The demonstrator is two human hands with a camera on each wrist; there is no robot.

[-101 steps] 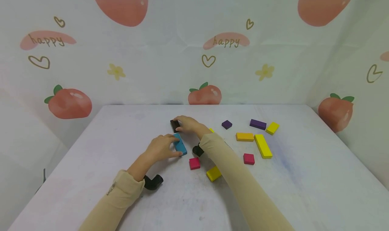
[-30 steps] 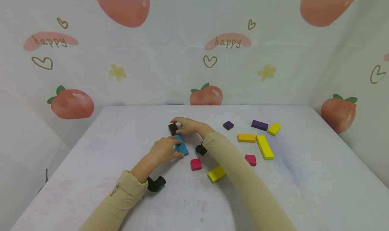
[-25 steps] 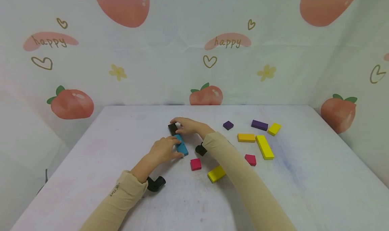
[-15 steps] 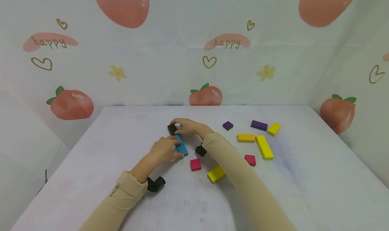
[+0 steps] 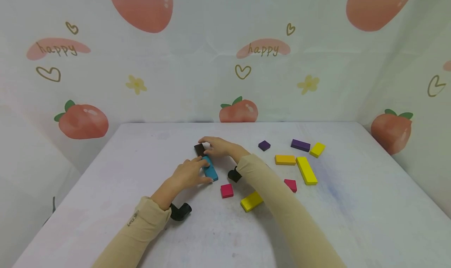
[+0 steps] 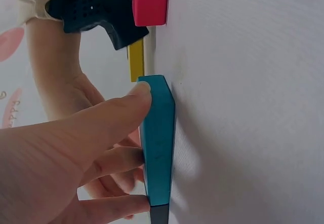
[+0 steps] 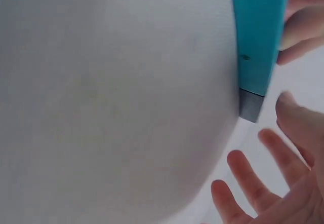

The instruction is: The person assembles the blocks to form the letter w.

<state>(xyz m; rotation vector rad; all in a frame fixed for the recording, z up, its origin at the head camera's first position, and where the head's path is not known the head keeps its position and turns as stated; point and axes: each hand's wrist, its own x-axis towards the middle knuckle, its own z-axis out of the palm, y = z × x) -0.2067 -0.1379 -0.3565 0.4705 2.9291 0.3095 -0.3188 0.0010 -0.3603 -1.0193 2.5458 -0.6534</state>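
A blue block (image 5: 211,171) lies flat on the white table (image 5: 141,150), left of the middle. My left hand (image 5: 190,174) holds it, thumb on one long side and fingers on the other, as the left wrist view shows of the blue block (image 6: 158,143). A small dark block (image 5: 199,149) butts against its far end. My right hand (image 5: 215,146) hovers beside that dark block with fingers spread. In the right wrist view the dark block (image 7: 249,106) meets the blue block (image 7: 255,31), and the right hand (image 7: 273,148) is just off it.
Two pink squares (image 5: 226,190) (image 5: 290,185) and a yellow block (image 5: 251,201) lie near my right forearm. Farther right are a long yellow bar (image 5: 305,170), an orange block (image 5: 284,159), purple blocks (image 5: 300,145) (image 5: 264,145) and a small yellow one (image 5: 317,149).
Both hands stay at the two blocks. The dark block has shifted slightly left against the blue block's far end.
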